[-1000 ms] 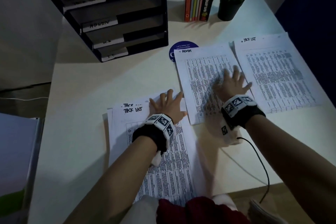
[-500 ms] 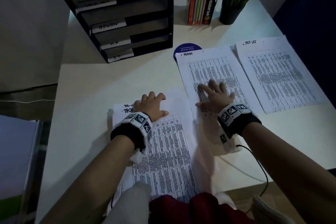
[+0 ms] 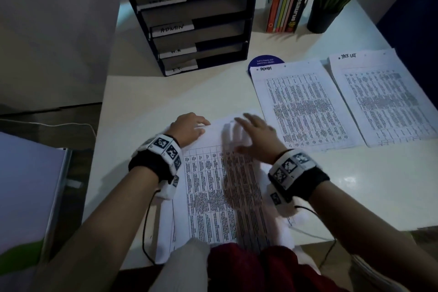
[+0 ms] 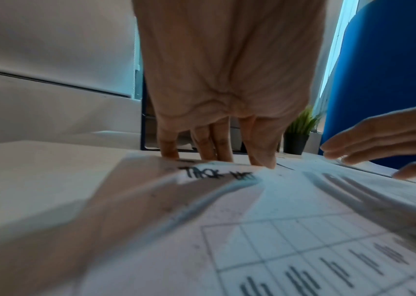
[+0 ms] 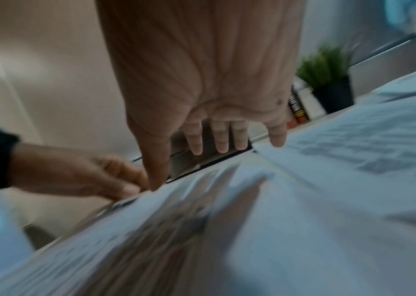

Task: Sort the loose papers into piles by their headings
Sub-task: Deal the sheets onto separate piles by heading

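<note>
Two piles, ADMIN (image 3: pixel 301 104) and TASK LIST (image 3: pixel 384 97), lie beyond the right fingers (image 3: pixel 248 121). The unsorted stack (image 3: pixel 220 192) remains: left fingers (image 4: pixel 217 148) press its top edge, right fingers hover released.

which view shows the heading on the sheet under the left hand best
The left wrist view: the handwritten heading sits just below the left hand fingertips, large and legible. In the head view that hand covers it. The right wrist view shows only blurred paper there.
</note>
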A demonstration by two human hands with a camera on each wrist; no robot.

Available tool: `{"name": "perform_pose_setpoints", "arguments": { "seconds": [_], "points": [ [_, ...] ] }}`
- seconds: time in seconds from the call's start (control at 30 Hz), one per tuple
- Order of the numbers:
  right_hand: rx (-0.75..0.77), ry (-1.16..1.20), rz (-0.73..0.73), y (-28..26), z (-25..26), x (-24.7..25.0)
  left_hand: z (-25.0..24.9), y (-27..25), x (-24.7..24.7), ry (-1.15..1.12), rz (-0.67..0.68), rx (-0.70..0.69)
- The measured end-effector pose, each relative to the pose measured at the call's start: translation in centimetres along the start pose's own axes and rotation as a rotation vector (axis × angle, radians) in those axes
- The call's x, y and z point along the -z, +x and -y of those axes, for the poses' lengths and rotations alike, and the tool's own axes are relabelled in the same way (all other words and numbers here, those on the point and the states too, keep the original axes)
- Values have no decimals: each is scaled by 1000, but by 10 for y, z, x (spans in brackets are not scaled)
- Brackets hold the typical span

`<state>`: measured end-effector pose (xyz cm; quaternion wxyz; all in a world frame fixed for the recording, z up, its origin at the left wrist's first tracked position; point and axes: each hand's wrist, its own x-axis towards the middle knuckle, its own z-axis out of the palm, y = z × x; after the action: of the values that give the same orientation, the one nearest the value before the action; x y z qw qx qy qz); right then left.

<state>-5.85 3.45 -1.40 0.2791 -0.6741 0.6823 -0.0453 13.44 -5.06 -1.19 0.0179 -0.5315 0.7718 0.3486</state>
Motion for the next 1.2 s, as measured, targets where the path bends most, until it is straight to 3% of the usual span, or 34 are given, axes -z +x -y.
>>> {"name": "perform_pose_setpoints", "arguments": {
  "seconds": [0.13,0.33,0.47,0.6,0.73,0.87,1.07,1.2],
  "points": [
    [17,-115,75,4,17,-24,15,-11,7,-107,-59,-27],
    [-43,-220,92,17,17,-18,24,-21,1,-263,-190,1],
    [8,-311,35,15,25,-16,29,-19,-3,-209,-371,80],
    [53,-400,-32,4,28,-19,37,-23,-10,-197,-459,188],
    [143,-490,-37,-6,33,-20,35,-32,-10,-333,-469,236],
    [224,-592,3,-11,38,-20,36,-38,-11,-316,-430,213],
    [288,-537,-84,-14,52,-27,34,-50,-15,-169,-478,104],
    [398,-412,-94,-8,65,-34,26,-56,-13,-309,-397,85]
  ]
}}
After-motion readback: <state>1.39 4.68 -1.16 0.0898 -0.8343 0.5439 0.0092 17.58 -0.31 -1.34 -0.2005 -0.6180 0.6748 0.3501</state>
